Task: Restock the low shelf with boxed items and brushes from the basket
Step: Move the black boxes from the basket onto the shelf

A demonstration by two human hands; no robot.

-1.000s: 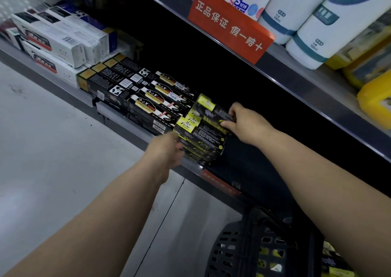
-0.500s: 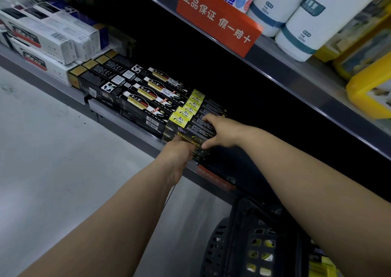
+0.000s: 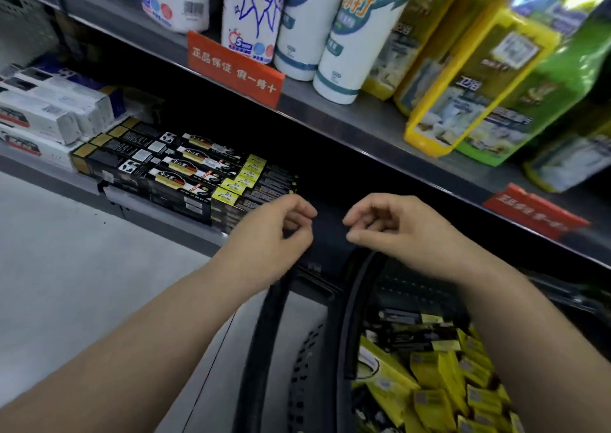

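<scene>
This is a shop aisle. The low shelf holds tight rows of identical black cartons and white cartons. White bottles and yellow-green pouches stand above, with red printed signs on the shelf edges. A black shopping basket holds yellow packs.

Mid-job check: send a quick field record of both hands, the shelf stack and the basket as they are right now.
left hand: empty, fingers loosely curled, by the stack's right end; contact unclear
right hand: empty, fingers loosely curled, above the basket's far rim
shelf stack: black boxes with yellow ends, at the front of the low grey metal shelf
basket: dark perforated plastic basket, holding loose yellow and black boxes
brushes: none discernible
</scene>
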